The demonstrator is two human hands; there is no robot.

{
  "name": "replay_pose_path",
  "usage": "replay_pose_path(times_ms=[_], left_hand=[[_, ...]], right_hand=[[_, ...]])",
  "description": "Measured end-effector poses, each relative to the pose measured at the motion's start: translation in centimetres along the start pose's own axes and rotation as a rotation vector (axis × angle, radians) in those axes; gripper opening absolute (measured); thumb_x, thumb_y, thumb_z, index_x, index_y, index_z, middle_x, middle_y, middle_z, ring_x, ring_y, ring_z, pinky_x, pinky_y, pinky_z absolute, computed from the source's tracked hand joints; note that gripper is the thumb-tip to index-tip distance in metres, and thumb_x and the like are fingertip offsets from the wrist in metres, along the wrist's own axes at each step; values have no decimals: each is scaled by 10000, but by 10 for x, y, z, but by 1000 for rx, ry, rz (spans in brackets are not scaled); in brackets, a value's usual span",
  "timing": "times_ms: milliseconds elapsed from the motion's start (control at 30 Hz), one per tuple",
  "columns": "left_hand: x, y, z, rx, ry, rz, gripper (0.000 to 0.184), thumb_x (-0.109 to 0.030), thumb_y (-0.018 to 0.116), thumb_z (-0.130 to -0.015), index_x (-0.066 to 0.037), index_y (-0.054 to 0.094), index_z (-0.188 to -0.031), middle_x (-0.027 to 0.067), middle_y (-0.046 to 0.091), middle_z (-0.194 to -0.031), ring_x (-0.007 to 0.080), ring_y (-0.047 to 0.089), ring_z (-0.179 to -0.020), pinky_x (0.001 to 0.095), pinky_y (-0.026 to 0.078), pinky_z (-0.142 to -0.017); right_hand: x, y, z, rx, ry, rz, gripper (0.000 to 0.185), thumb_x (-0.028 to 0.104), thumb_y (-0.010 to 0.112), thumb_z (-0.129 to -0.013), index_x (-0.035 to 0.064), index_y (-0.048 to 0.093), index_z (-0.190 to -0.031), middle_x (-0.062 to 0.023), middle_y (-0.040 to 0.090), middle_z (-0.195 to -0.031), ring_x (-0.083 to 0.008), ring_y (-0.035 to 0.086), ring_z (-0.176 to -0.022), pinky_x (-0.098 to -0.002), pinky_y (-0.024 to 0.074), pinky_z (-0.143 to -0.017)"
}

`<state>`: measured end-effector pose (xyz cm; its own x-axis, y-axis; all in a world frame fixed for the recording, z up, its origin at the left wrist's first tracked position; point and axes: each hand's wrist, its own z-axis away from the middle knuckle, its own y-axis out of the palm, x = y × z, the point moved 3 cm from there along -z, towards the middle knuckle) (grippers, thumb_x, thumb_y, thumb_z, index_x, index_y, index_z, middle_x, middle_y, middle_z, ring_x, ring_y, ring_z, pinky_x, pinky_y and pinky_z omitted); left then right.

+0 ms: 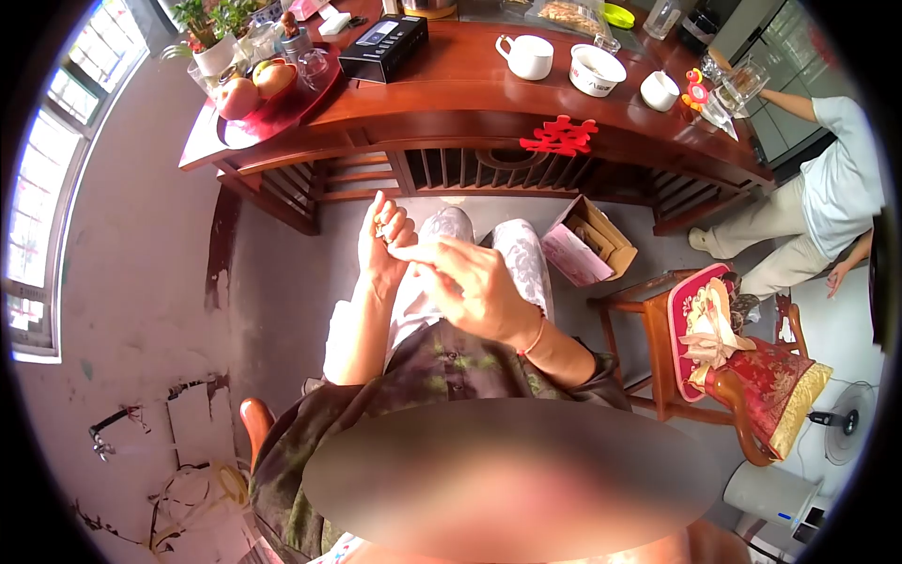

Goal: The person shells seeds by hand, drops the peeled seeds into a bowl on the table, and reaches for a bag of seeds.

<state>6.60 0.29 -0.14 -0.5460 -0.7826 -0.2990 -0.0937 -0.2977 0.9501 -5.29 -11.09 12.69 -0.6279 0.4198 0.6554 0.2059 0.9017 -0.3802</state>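
Observation:
My left hand (383,246) is raised above my lap with its fingers curled. A small brownish thing (381,231) shows between its fingers and palm, too small to name. My right hand (474,287) reaches across from the right, wearing a red cord (534,336) at the wrist. Its thumb and forefinger are pinched close to the left palm. Whatever lies between these fingertips is hidden. Both hands are in front of the wooden desk, above my patterned trousers (521,258).
The dark red desk (442,113) spans the front, bearing a fruit tray (318,103), a black box (383,47), a white teapot (528,58) and a white bowl (596,71). An open carton (590,246) stands on the floor. A cushioned chair (662,348) and another person (832,188) are at right.

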Motion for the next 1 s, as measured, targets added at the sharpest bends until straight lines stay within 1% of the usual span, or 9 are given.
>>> replay_pose_path(times_ms=[67, 267, 467, 567, 667, 767, 867, 933, 1000], left_hand=[[-4, 10, 5, 34, -13, 2, 399, -313, 465, -988, -144, 392, -634, -20, 340, -498, 75, 258, -375, 213, 204, -339], [3, 5, 4, 13, -47, 48, 395, -295, 431, -1004, -144, 381, -643, -33, 327, -506, 69, 243, -363, 202, 205, -318], [5, 10, 2, 42, -78, 25, 398, -318, 455, -992, -147, 401, -636, -27, 340, -497, 81, 243, -355, 214, 193, -338], [6, 8, 4, 42, -82, 27, 401, -316, 452, -993, -149, 396, -633, -27, 338, -497, 79, 242, -354, 214, 197, -336], [6, 15, 4, 19, -84, -2, 406, -311, 449, -994, -150, 389, -626, -29, 330, -492, 76, 238, -353, 214, 199, -331], [-1, 20, 8, 42, -57, -19, 402, -293, 426, -1003, -147, 381, -630, -30, 322, -484, 73, 236, -352, 209, 198, -317], [-5, 21, 9, 97, -23, 10, 398, -274, 400, -1011, -142, 377, -636, -29, 321, -478, 73, 240, -351, 203, 194, -309], [-3, 22, 10, 65, -37, 13, 400, -272, 400, -1011, -143, 375, -633, -31, 320, -480, 71, 241, -351, 203, 192, -311], [5, 22, 9, 81, -53, 29, 401, -276, 409, -1009, -146, 372, -632, -35, 322, -485, 72, 240, -350, 209, 192, -318]], right_hand=[[-13, -7, 14, 85, 248, 58, 146, -9, 571, -819, 37, 631, -944, -105, 600, -777, -230, 599, -585, -316, 480, -525], [-37, -25, 54, -69, 392, 36, 121, -37, 507, -813, 17, 613, -834, -74, 577, -728, -120, 506, -507, -263, 392, -470], [-48, -21, 71, -26, 441, 51, 88, -2, 524, -817, 24, 607, -829, -87, 587, -714, -173, 545, -525, -279, 424, -494], [-38, -6, 55, 144, 414, 163, 130, 53, 562, -842, 41, 642, -943, -130, 646, -821, -246, 647, -648, -343, 510, -576], [-1, 5, 28, 176, 275, -266, 202, 55, 609, -859, 57, 646, -1058, -126, 626, -812, -202, 613, -641, -302, 498, -609], [-2, 7, 29, 199, 216, -216, 214, 88, 612, -853, 54, 633, -1063, -137, 652, -860, -260, 642, -655, -327, 521, -604], [-23, 2, 51, 136, 279, 40, 175, 72, 615, -852, 57, 647, -1024, -125, 651, -849, -259, 631, -640, -331, 511, -596], [-25, -5, 59, 100, 406, 14, 125, 38, 612, -847, 46, 658, -963, -113, 650, -828, -244, 624, -630, -316, 498, -570], [-28, -8, 67, 49, 372, 10, 170, -9, 609, -840, 21, 666, -998, -66, 596, -731, -128, 543, -561, -263, 439, -519]])
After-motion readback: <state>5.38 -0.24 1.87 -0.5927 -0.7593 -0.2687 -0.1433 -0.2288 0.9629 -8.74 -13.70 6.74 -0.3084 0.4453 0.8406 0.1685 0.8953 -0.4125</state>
